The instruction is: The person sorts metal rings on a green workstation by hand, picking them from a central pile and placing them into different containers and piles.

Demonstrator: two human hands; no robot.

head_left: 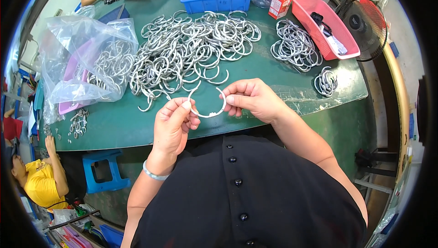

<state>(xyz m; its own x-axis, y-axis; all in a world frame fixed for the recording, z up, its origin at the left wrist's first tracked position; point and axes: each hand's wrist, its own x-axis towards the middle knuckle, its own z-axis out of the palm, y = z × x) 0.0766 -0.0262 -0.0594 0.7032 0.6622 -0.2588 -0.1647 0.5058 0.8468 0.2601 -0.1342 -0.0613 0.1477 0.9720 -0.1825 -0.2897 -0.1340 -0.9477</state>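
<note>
Between my two hands is a silver open ring [208, 116], its gap turned away from me and a small raised detail on its near side. My left hand [175, 119] pinches its left side between thumb and fingers. My right hand [248, 99] pinches the opposite side, fingers curled under. Just beyond lies a large heap of similar silver open rings [196, 42] on the green table [273, 83]. A smaller pile of rings [295, 47] lies to the right, and a little cluster of rings [325, 82] sits near the table's right edge.
A clear plastic bag [68, 38] with rings covers the left side. Behind stand a blue bin [216, 5] of small metal parts, a red carton [279, 4] and a pink basket [326, 42]. A fan [362, 24] is at right; a person in yellow [43, 186] sits left near a blue stool [102, 171].
</note>
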